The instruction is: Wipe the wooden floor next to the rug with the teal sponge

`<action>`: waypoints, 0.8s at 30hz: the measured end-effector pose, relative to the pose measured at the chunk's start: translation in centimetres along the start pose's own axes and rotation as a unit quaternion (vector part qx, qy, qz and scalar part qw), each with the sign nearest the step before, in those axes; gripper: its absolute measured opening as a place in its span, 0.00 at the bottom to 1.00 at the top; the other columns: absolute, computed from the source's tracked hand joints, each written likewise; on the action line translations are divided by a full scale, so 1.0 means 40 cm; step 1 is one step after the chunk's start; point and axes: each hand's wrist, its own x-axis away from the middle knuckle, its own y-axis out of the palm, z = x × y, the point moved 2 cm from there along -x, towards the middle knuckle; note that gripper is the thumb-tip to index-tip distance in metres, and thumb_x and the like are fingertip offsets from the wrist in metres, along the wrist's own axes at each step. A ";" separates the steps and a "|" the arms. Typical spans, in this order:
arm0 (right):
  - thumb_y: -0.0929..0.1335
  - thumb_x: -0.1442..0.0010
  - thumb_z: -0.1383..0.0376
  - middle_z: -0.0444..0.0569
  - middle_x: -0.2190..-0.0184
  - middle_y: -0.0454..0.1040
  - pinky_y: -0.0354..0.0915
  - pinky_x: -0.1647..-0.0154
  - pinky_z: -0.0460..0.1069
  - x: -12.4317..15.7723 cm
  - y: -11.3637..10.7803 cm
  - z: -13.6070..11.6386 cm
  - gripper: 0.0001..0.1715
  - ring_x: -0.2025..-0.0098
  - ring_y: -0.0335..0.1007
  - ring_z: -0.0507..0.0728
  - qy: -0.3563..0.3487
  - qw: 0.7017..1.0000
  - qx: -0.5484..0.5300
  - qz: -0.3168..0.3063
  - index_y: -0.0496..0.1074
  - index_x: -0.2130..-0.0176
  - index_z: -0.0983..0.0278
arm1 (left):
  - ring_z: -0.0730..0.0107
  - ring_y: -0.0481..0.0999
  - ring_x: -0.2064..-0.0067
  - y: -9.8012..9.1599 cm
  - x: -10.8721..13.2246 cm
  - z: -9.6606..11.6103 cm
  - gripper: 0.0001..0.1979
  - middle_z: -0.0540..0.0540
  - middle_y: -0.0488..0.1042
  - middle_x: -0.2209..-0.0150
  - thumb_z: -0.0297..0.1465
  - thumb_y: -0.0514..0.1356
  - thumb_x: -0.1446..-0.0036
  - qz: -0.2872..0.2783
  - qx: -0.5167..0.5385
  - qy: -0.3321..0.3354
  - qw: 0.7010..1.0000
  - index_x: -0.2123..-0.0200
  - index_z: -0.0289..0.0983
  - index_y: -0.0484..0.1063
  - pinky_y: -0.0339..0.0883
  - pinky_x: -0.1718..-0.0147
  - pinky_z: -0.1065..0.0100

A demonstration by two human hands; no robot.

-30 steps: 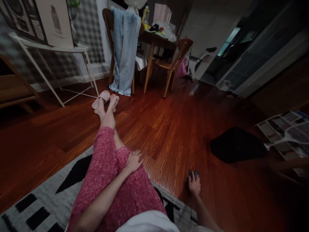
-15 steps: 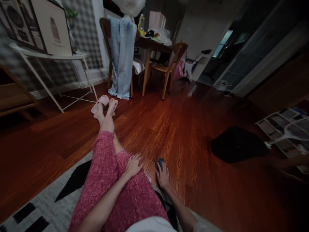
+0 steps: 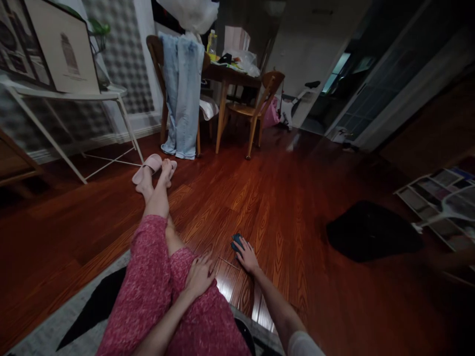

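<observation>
On the wooden floor (image 3: 267, 198), my right hand (image 3: 247, 256) reaches forward with its fingers over a small, rounded dark-blue thing (image 3: 236, 242). Its exact kind is hard to make out under the fingers. My left hand (image 3: 200, 275) lies flat on the knee of the pink trousers (image 3: 148, 267), fingers stretched out and nothing in them. My legs extend forward, crossed near the feet, with pink slippers (image 3: 152, 162) at the end.
A grey and black rug (image 3: 40, 326) lies beneath me. Ahead stand a wooden chair (image 3: 273, 85) and jeans (image 3: 181, 94) draped over another chair by a dining table (image 3: 230, 73). A white side table (image 3: 79, 95) stands left. A black flat-sided thing (image 3: 371, 231) and shelf (image 3: 432, 207) stand right.
My right hand has slid forward along the floor with the dark-blue thing, away from my body. My left hand stays on the knee. The view has shifted slightly.
</observation>
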 end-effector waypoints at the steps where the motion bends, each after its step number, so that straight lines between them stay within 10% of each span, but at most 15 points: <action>1: 0.58 0.32 0.61 0.48 0.29 0.55 0.49 0.30 0.59 -0.004 -0.001 0.028 0.31 0.28 0.47 0.57 0.015 1.000 0.005 0.009 0.59 0.32 0.52 | 0.58 0.66 0.35 0.002 -0.001 0.000 0.19 0.41 0.68 0.36 0.36 0.50 0.34 0.000 -0.001 -0.001 1.000 0.45 0.40 0.74 0.54 0.35 0.52; 8: 0.56 0.32 0.58 0.47 0.29 0.56 0.51 0.32 0.58 0.046 -0.023 0.258 0.31 0.28 0.48 0.56 0.202 0.978 0.016 0.040 0.61 0.33 0.53 | 0.58 0.66 0.35 0.022 -0.005 -0.011 0.21 0.41 0.69 0.37 0.35 0.51 0.36 -0.005 -0.003 -0.006 1.000 0.43 0.40 0.72 0.54 0.35 0.53; 15: 0.52 0.33 0.54 0.57 0.31 0.58 0.56 0.35 0.65 0.320 -0.089 0.440 0.35 0.30 0.52 0.64 0.404 0.910 0.032 0.087 0.61 0.32 0.58 | 0.57 0.66 0.35 0.024 -0.012 -0.010 0.21 0.40 0.70 0.37 0.35 0.52 0.37 -0.010 0.005 -0.006 1.000 0.45 0.40 0.74 0.54 0.36 0.54; 24: 0.50 0.34 0.51 0.65 0.31 0.56 0.51 0.40 0.77 0.517 -0.043 0.347 0.38 0.29 0.48 0.73 0.527 0.814 0.013 0.244 0.54 0.29 0.56 | 0.57 0.69 0.37 0.013 -0.024 -0.004 0.21 0.41 0.71 0.38 0.37 0.50 0.35 -0.020 -0.011 -0.009 1.000 0.46 0.42 0.75 0.57 0.38 0.54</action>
